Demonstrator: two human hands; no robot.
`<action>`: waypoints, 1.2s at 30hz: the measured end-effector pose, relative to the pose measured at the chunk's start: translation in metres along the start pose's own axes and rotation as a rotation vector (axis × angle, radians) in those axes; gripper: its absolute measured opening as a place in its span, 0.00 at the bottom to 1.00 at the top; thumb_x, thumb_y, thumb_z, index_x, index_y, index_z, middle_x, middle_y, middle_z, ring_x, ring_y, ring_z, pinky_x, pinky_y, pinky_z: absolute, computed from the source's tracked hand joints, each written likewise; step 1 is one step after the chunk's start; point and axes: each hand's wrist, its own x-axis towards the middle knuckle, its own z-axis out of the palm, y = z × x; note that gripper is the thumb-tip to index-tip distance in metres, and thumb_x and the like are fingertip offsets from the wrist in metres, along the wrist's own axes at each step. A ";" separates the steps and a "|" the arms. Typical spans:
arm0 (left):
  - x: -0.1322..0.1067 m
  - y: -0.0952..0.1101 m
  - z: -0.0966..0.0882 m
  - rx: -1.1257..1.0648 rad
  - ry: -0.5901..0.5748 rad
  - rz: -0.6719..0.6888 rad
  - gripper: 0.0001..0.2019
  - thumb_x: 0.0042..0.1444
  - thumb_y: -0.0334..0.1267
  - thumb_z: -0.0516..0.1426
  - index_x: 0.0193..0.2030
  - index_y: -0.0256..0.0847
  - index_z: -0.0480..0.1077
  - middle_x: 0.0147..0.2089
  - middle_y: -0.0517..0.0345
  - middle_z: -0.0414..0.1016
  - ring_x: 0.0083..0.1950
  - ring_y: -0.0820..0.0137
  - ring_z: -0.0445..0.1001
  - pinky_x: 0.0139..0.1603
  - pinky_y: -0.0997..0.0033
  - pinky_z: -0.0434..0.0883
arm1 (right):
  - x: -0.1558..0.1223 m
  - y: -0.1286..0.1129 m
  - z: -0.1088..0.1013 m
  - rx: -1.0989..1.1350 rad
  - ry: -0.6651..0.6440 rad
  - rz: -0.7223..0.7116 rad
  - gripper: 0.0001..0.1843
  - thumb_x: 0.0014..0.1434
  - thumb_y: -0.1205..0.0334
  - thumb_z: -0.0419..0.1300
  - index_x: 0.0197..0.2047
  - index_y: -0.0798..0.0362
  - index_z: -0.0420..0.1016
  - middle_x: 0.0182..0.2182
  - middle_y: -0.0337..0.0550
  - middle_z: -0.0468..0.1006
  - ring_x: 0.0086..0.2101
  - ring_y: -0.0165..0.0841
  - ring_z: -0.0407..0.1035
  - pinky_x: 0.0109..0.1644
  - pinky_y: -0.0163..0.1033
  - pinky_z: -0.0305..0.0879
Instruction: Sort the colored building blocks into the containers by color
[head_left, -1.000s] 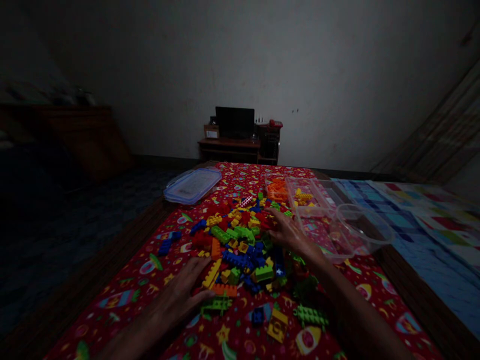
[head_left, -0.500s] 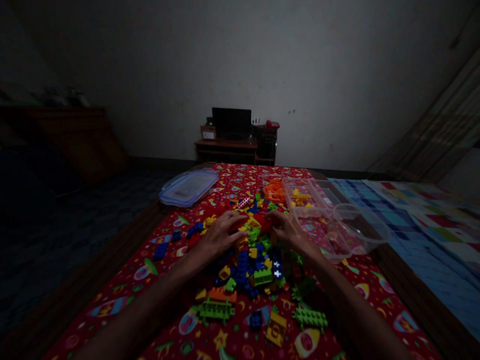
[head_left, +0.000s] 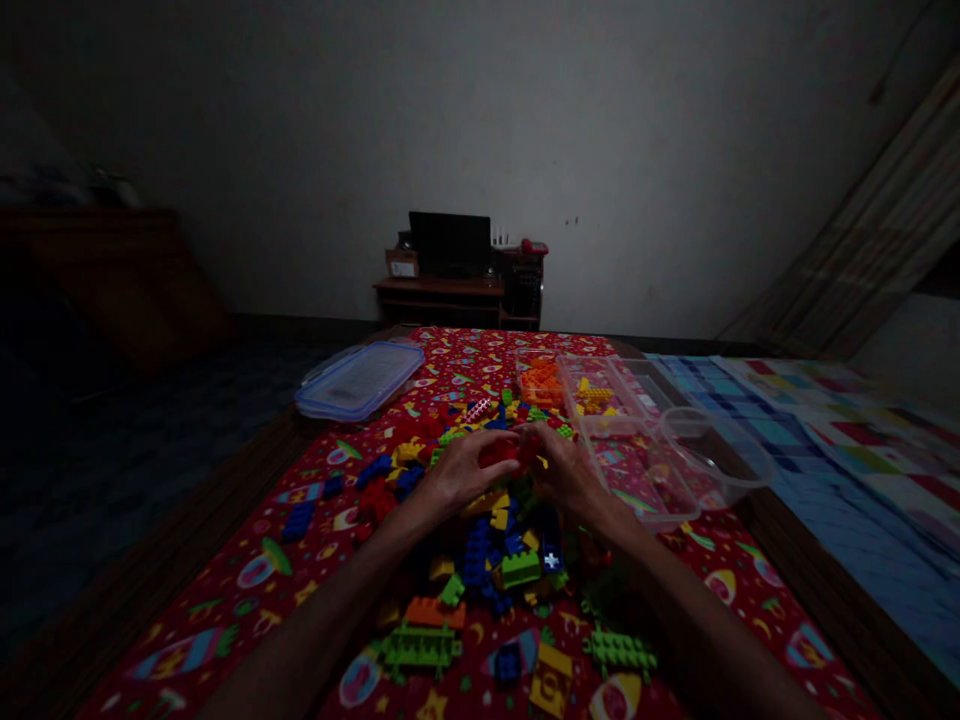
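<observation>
Over the middle of a pile of coloured toy building bricks (head_left: 476, 550), my two hands have come together. My left hand (head_left: 469, 470) is closed around a red building brick (head_left: 495, 455), its thumb in front. Curled fingers of my right hand (head_left: 566, 470) hold red brick pieces at the same spot, fingertips almost meeting the left ones. Dim light hides where one red piece ends and another begins. Blue, yellow and green bricks lie beneath both hands. Nearer to me are a green brick plate (head_left: 420, 648), an orange brick (head_left: 435, 612) and a yellow brick (head_left: 552, 680).
A clear divided plastic box (head_left: 637, 520) stands right of the pile, with orange bricks (head_left: 541, 385) and yellow bricks (head_left: 594, 393) in separate compartments. Blue-rimmed lids (head_left: 360, 382) lie at the left edge of the red patterned cloth (head_left: 480, 345). A monitor (head_left: 450, 243) stands beyond.
My hands have moved closer together over the pile, bringing the red pieces up against each other. The view has shifted slightly to the right.
</observation>
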 end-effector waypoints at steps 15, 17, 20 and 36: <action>0.001 0.002 -0.015 -0.238 0.221 -0.192 0.21 0.45 0.41 0.62 0.47 0.36 0.73 0.46 0.50 0.79 0.44 0.62 0.77 0.47 0.63 0.74 | 0.005 -0.011 0.002 0.359 0.105 0.358 0.11 0.45 0.71 0.53 0.34 0.50 0.61 0.35 0.39 0.74 0.36 0.32 0.70 0.39 0.36 0.66; 0.000 0.001 -0.013 -0.180 0.214 -0.144 0.23 0.46 0.40 0.61 0.51 0.38 0.71 0.47 0.51 0.78 0.45 0.62 0.77 0.48 0.63 0.74 | 0.008 -0.014 0.003 0.551 0.090 0.523 0.12 0.44 0.68 0.55 0.35 0.50 0.61 0.35 0.38 0.75 0.35 0.32 0.71 0.37 0.36 0.67; -0.003 0.000 -0.005 -0.035 0.197 -0.035 0.24 0.48 0.37 0.61 0.54 0.42 0.68 0.48 0.54 0.78 0.44 0.64 0.77 0.48 0.62 0.74 | 0.012 -0.022 0.002 0.849 0.021 0.744 0.19 0.42 0.66 0.57 0.41 0.50 0.64 0.32 0.37 0.76 0.30 0.30 0.71 0.33 0.35 0.67; -0.025 0.019 0.026 0.076 0.005 0.170 0.39 0.62 0.38 0.48 0.69 0.40 0.21 0.71 0.39 0.46 0.72 0.59 0.43 0.67 0.46 0.51 | 0.012 -0.032 -0.001 0.725 0.089 0.774 0.30 0.51 0.52 0.61 0.56 0.54 0.67 0.18 0.30 0.65 0.16 0.21 0.52 0.18 0.28 0.47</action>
